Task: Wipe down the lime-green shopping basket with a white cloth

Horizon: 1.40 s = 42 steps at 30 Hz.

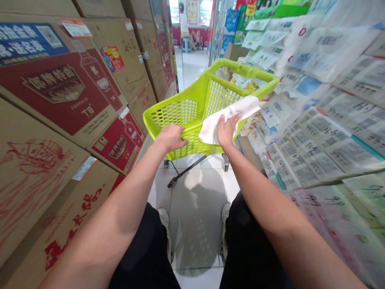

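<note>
A lime-green shopping cart (180, 112) with perforated basket walls stands tilted in front of me, its wheels at the floor below. My left hand (172, 137) is closed over the basket's near rim at the left, thumb on the outer side. A white cloth (212, 125) lies along the near side and rim of the basket. My right hand (227, 129) holds this cloth against the cart, palm toward it and fingers stretched up over the fabric. Parts of the cloth under that hand are hidden.
Stacked cardboard boxes (117, 60) wall the left side. Plastic-wrapped white packages (313, 136), with handwritten prices, are piled close on the right. Between my shoes runs a tiled floor (195, 224). Far back, a person stands near a blue stool (186, 45).
</note>
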Each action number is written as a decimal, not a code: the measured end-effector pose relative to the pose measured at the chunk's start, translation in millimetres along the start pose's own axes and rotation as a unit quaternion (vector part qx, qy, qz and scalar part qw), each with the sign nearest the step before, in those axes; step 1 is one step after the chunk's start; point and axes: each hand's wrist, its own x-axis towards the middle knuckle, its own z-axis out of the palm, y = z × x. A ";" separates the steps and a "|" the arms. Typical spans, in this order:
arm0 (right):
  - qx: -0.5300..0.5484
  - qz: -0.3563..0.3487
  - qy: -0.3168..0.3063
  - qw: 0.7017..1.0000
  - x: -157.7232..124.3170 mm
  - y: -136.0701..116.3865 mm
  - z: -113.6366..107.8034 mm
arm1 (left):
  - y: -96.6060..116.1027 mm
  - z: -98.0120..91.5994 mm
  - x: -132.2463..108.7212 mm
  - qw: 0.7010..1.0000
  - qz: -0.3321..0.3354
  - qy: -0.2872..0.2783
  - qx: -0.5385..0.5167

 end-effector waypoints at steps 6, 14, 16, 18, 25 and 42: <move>0.021 0.018 -0.054 0.998 -36.3 -11.0 14.8 | -3.8 2.7 -0.5 1.000 -0.010 0.007 -0.001; -0.010 0.018 -0.067 0.998 2.1 9.9 -18.4 | 11.1 1.7 -0.3 1.000 -0.013 0.013 -0.016; -0.027 -0.033 -0.052 0.998 2.9 11.0 -19.5 | 22.6 -0.2 -3.3 0.999 -0.007 0.028 -0.043; -0.050 -0.067 -0.027 0.996 -2.5 6.2 -14.7 | 34.1 -2.0 -6.2 0.995 0.005 0.043 -0.087; -0.055 -0.123 0.045 0.990 -3.2 -1.4 -20.7 | 58.3 -1.9 -3.4 0.913 -0.021 0.081 -0.399; 0.028 -0.251 0.002 0.968 10.9 -9.2 -42.0 | 47.1 4.6 13.0 0.776 -0.057 0.279 -0.562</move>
